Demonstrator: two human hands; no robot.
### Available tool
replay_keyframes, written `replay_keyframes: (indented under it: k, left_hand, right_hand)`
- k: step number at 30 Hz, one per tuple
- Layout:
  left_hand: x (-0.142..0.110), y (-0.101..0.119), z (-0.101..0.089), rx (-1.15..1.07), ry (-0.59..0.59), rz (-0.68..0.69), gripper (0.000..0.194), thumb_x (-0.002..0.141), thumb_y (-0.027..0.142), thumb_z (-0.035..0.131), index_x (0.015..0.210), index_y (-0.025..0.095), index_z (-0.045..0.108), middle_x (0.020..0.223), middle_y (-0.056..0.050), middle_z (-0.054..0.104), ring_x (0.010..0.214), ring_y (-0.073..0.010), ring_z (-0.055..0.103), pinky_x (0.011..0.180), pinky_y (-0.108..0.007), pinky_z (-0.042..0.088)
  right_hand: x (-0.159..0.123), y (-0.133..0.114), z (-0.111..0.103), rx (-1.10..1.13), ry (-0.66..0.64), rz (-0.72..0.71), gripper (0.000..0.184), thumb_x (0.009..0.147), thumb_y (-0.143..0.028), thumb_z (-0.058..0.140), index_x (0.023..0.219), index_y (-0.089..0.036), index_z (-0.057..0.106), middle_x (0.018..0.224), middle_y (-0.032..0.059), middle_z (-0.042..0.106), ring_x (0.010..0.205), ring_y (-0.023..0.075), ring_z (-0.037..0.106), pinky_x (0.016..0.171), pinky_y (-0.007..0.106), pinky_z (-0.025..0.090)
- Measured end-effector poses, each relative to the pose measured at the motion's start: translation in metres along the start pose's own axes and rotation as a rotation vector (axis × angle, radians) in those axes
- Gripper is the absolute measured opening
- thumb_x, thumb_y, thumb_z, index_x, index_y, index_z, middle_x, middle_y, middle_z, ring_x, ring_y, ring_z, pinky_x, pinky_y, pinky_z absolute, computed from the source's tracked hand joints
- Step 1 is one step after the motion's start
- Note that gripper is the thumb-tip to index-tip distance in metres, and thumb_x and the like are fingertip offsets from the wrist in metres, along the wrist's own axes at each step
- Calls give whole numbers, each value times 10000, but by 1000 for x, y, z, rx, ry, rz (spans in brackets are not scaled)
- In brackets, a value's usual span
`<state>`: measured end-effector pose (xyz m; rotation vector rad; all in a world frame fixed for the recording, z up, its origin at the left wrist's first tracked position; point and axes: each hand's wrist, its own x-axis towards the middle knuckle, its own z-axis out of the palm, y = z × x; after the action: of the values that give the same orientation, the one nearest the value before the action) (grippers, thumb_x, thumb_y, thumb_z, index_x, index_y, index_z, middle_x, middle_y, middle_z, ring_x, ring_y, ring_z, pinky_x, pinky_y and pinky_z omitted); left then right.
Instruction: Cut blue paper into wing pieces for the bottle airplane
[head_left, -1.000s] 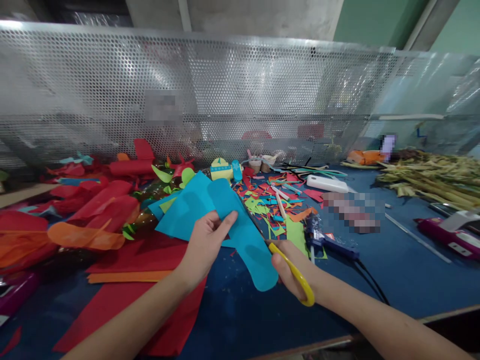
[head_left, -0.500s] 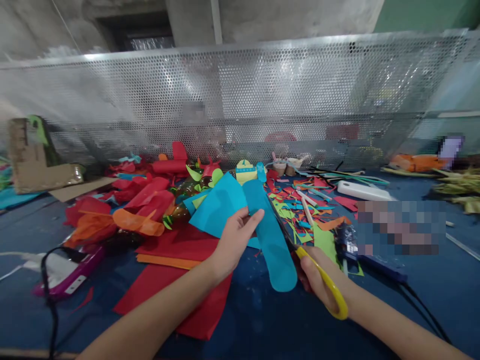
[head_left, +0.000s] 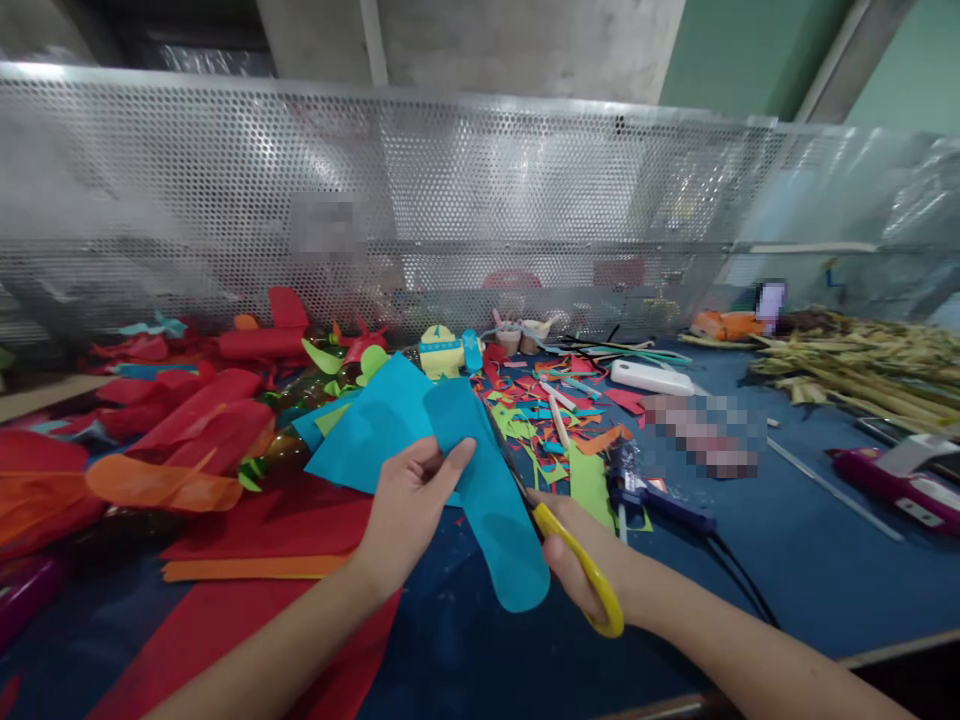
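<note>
Between thumb and fingers, my left hand (head_left: 409, 505) pinches a long strip of blue felt (head_left: 499, 535) with a rounded lower end. My right hand (head_left: 574, 555) is closed around the yellow handles of a pair of scissors (head_left: 581, 570). Their dark blades lie along the strip's right edge, pointing away from me; whether they are parted is hard to see. Behind my left hand rests a larger blue sheet (head_left: 375, 415). Red sheets (head_left: 255, 640) and a folded orange piece (head_left: 247, 568) lie under my left forearm.
Colourful scraps (head_left: 540, 415) are heaped beyond the scissors. A blue glue gun (head_left: 667, 505) with a cord lies to the right, near a white bar-shaped object (head_left: 651, 378). Red felt shapes (head_left: 202, 420) crowd the left. Dried stalks (head_left: 862, 360) lie far right, before a perforated metal screen (head_left: 465, 190).
My view has turned to the right, so everything sits further left and a purple device shows at the right. Both hands keep their hold on the strip and scissors.
</note>
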<state>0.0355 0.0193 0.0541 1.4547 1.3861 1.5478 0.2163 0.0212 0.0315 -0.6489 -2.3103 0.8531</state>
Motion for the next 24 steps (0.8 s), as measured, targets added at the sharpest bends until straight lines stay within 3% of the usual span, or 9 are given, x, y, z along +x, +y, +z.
replay_keyframes:
  k: [6,13,24]
  left_hand:
    - [-1,0,1,2,-22,-26,509,733,459,617,552,231,199,575,63,143,495,-97,165,413,-241,180]
    - [-2,0,2,-13,-20,-51,524,727,479,633,545,227,212,557,70,154,483,-85,166,393,-230,169]
    - [-3,-9,5,-259,-82,-215,496,704,504,680,558,214,305,487,87,285,443,-65,271,401,-199,254]
  right_hand:
    - [0,5,2,121,50,34,671,822,-764,134,797,-173,452,632,2,457,509,112,370,487,260,323]
    - [-2,5,3,66,35,86,753,790,-795,76,828,-167,489,674,32,520,553,136,424,536,276,387]
    - [1,2,1,50,48,136,722,780,-802,60,723,-188,437,605,16,463,516,135,405,514,287,348]
